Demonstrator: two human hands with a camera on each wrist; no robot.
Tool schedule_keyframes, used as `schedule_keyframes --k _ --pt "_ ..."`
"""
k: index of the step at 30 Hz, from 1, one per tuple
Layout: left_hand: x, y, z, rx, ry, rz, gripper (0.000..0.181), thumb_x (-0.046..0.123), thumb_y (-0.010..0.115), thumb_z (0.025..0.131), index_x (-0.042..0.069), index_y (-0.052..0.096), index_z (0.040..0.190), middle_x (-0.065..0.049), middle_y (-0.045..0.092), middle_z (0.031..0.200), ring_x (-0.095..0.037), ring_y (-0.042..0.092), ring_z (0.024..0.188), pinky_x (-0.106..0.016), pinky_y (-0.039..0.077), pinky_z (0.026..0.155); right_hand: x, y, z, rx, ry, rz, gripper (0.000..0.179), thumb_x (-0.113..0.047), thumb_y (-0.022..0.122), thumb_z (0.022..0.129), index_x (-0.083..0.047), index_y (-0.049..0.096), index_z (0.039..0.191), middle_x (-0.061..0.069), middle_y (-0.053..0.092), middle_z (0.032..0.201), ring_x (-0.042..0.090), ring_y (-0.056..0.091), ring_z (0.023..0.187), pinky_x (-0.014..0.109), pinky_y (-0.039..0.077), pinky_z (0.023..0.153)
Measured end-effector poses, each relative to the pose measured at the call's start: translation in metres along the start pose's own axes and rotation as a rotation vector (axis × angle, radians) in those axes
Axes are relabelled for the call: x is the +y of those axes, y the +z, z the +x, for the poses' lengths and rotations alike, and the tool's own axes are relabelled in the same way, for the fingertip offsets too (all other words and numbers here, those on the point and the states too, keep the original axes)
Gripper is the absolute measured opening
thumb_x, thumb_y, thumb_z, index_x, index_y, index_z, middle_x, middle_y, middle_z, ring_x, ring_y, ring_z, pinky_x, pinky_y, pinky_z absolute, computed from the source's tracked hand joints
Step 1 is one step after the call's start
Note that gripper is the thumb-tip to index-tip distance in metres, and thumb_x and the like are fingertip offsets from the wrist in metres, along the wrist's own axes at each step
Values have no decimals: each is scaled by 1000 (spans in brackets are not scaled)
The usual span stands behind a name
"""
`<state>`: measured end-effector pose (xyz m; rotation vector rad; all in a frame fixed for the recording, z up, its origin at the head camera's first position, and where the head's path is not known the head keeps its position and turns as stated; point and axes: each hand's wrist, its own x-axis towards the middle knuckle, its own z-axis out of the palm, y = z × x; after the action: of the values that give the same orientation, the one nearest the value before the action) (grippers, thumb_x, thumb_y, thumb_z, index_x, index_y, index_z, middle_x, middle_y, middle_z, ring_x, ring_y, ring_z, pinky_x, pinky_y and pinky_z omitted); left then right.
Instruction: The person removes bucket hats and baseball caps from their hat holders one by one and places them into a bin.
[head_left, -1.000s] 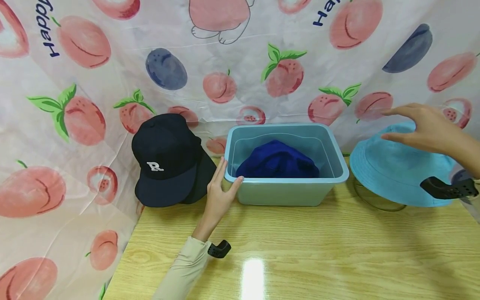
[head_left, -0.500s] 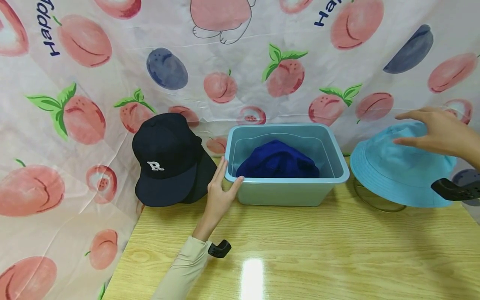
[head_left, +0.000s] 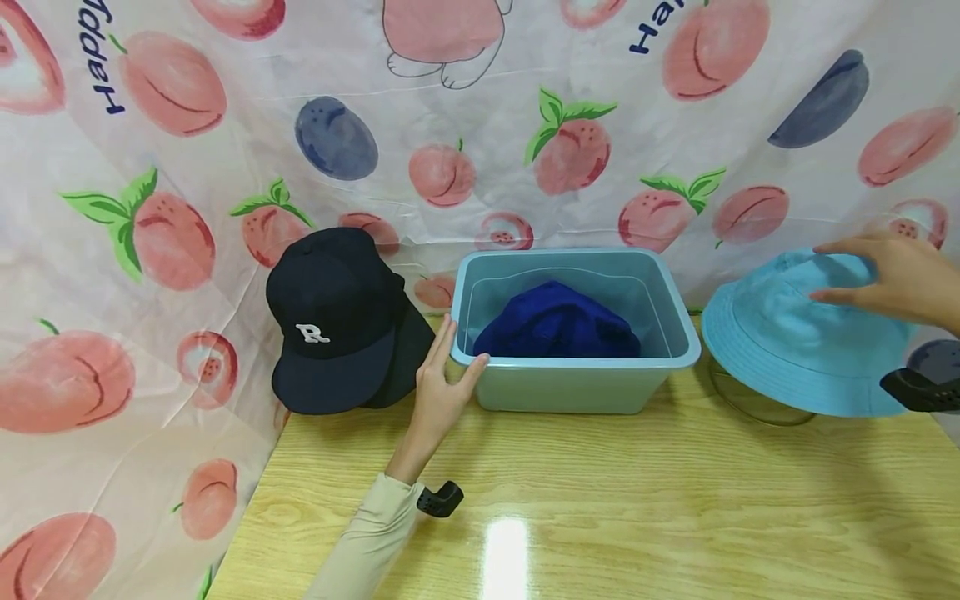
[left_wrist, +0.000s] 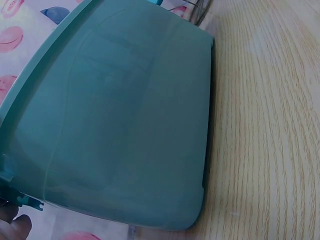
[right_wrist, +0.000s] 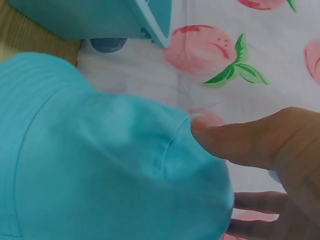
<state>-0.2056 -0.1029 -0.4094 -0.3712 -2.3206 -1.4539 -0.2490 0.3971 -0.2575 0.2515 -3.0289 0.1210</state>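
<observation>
A light-blue storage bin (head_left: 561,385) stands on the table with a dark-blue cloth hat (head_left: 557,321) lying inside it. My left hand (head_left: 442,383) touches the bin's front left corner, fingers straight along the side and thumb at the front rim. At the right, a sky-blue bucket hat (head_left: 795,342) sits crown up on a wire stand (head_left: 750,404). My right hand (head_left: 900,279) hovers at its crown, thumb and fingers parted. In the right wrist view the thumb (right_wrist: 240,137) overlaps the crown and other fingers show beyond it.
To the left of the bin rest a black baseball cap (head_left: 322,308) with a white R and another dark brim (head_left: 405,358) behind it. A fruit-print cloth (head_left: 465,108) hangs behind and left of the wooden table (head_left: 637,500).
My right hand has shifted right and down, closer over the bucket hat's crown. The left hand stays at the bin's corner.
</observation>
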Motion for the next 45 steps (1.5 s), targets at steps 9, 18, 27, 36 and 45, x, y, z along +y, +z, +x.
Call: schedule_keyframes --k 9,18,27,36,45 --pt "0 1 -1 3 -3 6 74 42 64 89 4 35 146 5 26 153 -12 27 138 -39 27 109 7 8 -3 92 11 -50 57 -11 80 72 17 53 114 45 48 108 54 53 78 67 41 75" --pt "-1 2 1 1 9 -9 73 39 64 89 4 35 146 2 26 153 -15 27 138 -41 27 109 5 6 0 274 83 9 34 -1 74 77 20 58 98 40 53 77 38 45 55 47 40 49" --pt "0 3 2 6 10 -11 74 40 65 89 3 35 146 3 26 153 -14 27 138 -39 27 109 23 9 16 316 45 91 14 13 48 75 20 59 79 38 56 77 41 50 57 31 31 42" --pt "-3 4 3 10 12 -8 73 39 65 89 4 36 146 3 27 153 -14 27 138 -40 27 109 26 8 18 368 118 252 11 14 46 89 21 54 89 42 50 84 45 47 59 31 44 49" --pt "-3 3 3 12 11 -6 73 39 65 89 4 36 145 -2 28 153 -14 28 138 -41 27 109 4 -1 10 369 184 298 16 7 36 98 21 44 98 43 43 99 59 43 85 67 34 73"
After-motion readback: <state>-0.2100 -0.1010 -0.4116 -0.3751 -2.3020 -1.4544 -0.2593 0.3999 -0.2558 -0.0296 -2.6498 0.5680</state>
